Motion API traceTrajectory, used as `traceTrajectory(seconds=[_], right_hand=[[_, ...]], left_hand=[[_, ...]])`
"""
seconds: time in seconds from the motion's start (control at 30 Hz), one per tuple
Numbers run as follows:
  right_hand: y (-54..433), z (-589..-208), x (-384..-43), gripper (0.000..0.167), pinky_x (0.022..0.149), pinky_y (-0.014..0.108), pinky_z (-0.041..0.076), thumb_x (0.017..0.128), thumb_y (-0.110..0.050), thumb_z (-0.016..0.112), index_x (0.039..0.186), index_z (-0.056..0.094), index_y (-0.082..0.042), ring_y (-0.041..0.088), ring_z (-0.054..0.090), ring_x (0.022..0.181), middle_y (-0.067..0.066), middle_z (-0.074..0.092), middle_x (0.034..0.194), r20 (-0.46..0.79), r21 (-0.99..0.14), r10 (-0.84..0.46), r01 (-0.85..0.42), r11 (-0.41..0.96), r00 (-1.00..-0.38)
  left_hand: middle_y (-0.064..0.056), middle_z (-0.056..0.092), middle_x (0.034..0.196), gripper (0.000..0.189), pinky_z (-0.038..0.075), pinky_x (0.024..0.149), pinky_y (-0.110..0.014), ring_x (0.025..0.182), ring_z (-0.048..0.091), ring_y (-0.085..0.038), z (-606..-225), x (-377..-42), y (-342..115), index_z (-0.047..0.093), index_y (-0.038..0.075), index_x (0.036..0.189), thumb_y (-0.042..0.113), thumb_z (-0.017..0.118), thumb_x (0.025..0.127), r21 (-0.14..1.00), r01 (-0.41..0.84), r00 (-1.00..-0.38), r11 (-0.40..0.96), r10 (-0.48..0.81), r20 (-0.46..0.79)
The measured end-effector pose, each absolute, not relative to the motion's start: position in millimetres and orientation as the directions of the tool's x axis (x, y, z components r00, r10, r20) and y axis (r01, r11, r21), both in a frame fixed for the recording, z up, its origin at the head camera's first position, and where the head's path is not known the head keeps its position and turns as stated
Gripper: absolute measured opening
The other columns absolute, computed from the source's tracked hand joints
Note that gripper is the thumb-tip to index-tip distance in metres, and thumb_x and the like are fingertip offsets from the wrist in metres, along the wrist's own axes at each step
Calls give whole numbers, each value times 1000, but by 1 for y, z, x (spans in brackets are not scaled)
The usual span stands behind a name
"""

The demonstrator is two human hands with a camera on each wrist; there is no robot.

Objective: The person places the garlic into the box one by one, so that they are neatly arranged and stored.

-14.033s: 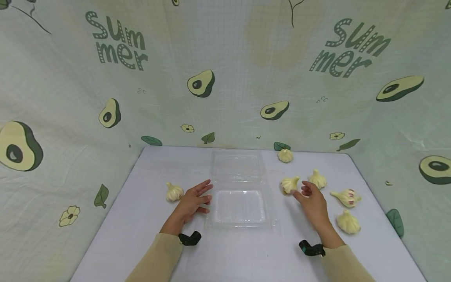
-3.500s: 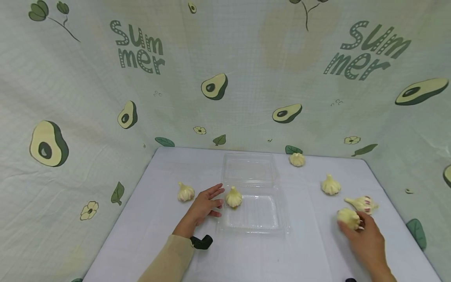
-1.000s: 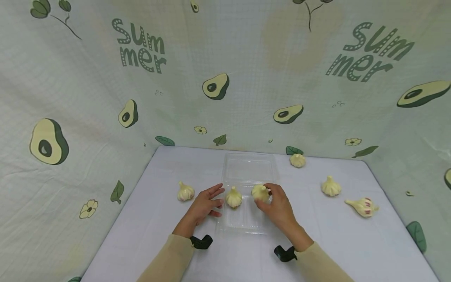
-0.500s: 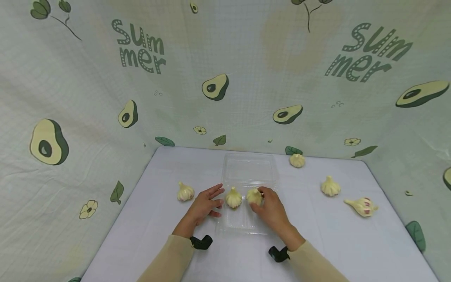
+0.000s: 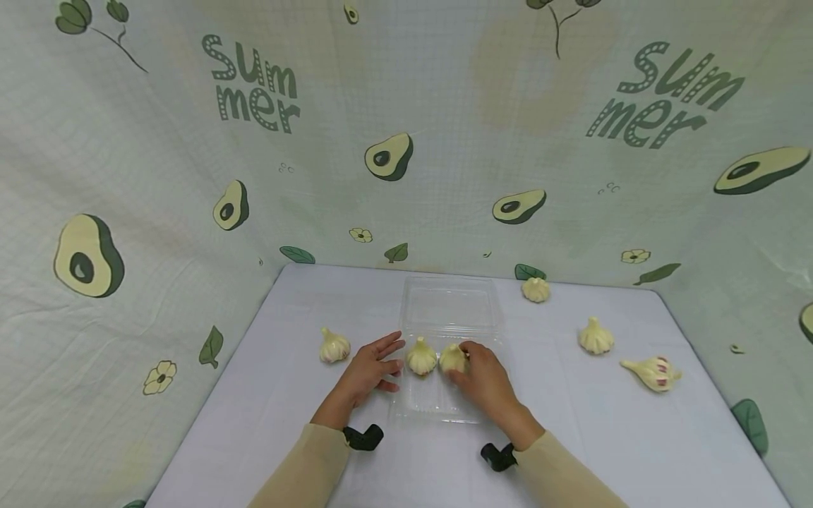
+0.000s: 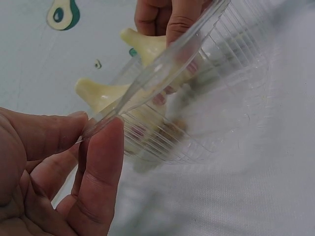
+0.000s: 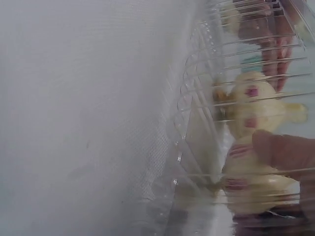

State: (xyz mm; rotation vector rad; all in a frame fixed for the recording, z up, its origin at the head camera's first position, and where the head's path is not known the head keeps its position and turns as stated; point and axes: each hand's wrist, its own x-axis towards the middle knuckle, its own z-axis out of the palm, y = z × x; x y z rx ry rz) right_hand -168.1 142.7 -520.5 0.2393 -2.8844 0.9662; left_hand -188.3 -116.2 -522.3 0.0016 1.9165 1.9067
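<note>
A clear plastic clamshell container (image 5: pixel 438 408) lies with its lid (image 5: pixel 449 300) folded back. My left hand (image 5: pixel 370 370) is at its left side; in the left wrist view the thumb and fingers pinch the clear rim (image 6: pixel 162 64). One garlic bulb (image 5: pixel 421 356) stands in the base near that hand, stem up. My right hand (image 5: pixel 488 381) grips a second garlic bulb (image 5: pixel 453 358) just right of it, inside the base. In the right wrist view, the thumb (image 7: pixel 283 152) presses this bulb (image 7: pixel 258 179) behind the clear ribbed wall. Whether it bears on the container floor is unclear.
Left of the container lies a garlic bulb (image 5: pixel 334 347). Others sit at the back (image 5: pixel 536 289) and on the right, a pale bulb (image 5: pixel 595 336) and a purple-marked bulb (image 5: pixel 654 373). Printed cloth (image 5: pixel 444 176) walls the white table (image 5: pixel 565 430).
The first bulb went into the container after the earliest frame. My right hand then carried another from the right front leftward into the base, lately sliding it closer to the first. My left hand stays put.
</note>
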Motion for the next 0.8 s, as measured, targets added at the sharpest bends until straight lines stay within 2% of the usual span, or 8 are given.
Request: traceTrajectory(seconds=[0.53,0.8], right_hand=[[135,-518,-173,49,83,49,58,86,-28,88,119,67,3,29,69,95,17,73,107,101,-616,-58,-108,781,-993],[134,-518,-173,62,88,51,59,83,-32,92,126,65,5,32,70,102,18,74,113,63,-611,-43,-72,788,-997]], left_hand=[[-12,44,166,68,63,63,-29,90,62,-17,-525,-188,-116,39,16,165,4,65,103,956,-287,-909,61,296,-292],[-13,43,166,69,63,64,-29,90,62,-17,-524,-189,-115,38,15,165,4,66,103,955,-291,-909,61,294,-296]])
